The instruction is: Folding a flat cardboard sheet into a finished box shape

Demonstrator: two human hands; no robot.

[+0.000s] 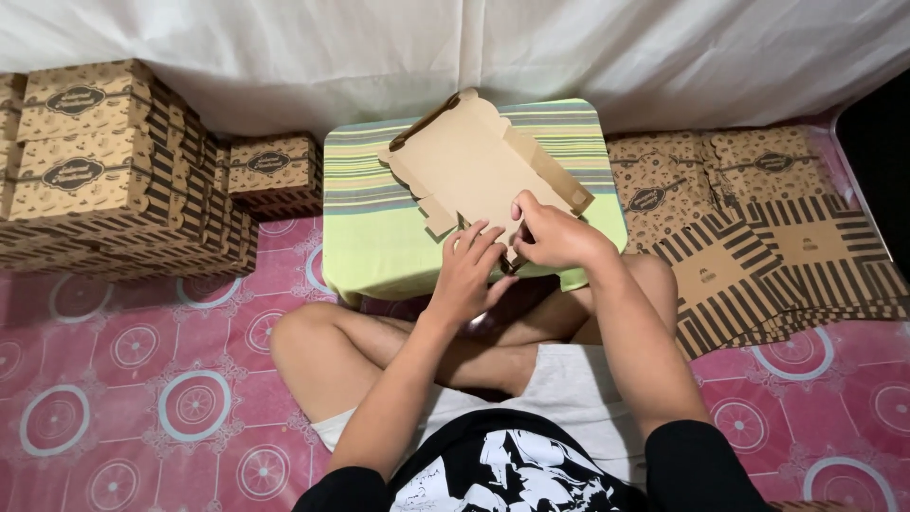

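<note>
Looking down from my head, I sit cross-legged on a pink patterned mat (142, 398) with a small table (379, 246) under a green striped cloth in front of my knees. On it lies a half-folded brown cardboard box (474, 161) — plain side up, its long axis running on a diagonal from the near left corner toward the far right, one narrow end pointing away to the far left near the white sheet (284, 57). My left hand (469, 270) has its fingers curled onto the near edge of the box, pinching a flap. My right hand (555, 232) grips the same near edge just beside it, thumb on top — both hands closed on the cardboard. To my left stands a stack of finished boxes (104, 161), printed brown. To my right lies a pile of flat box blanks (758, 237), striped and patterned.
</note>
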